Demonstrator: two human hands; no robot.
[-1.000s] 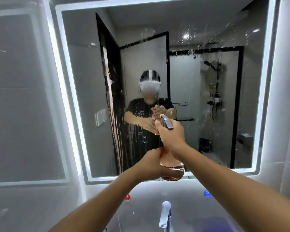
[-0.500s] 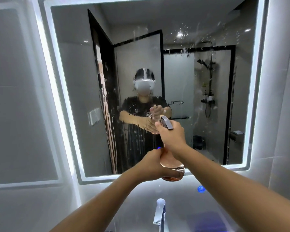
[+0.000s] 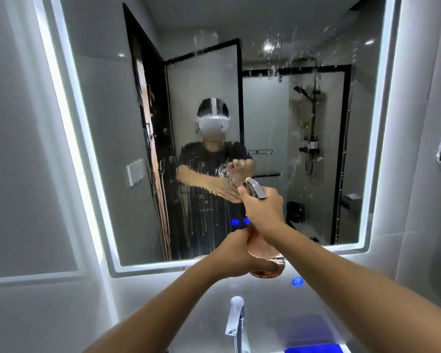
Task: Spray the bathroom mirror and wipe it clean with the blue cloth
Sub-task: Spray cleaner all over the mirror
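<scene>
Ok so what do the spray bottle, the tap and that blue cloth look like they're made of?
Spray bottle: clear, pinkish-amber body, glass or hard plastic, hard to tell; its trigger head looks like matte grey plastic. Tap: polished chrome-look metal, with bright mirror-like highlights. Blue cloth: soft fabric, maybe microfibre, though only a blurred edge shows.

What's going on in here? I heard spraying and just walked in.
A person is spraying the mirror. The right hand grips the top of a spray bottle, and the left hand holds its body from below. Droplets and runs already streak the glass, mostly across the middle and upper right. The blue cloth lies untouched at the bottom edge, right of the tap, so no wiping yet.
</scene>
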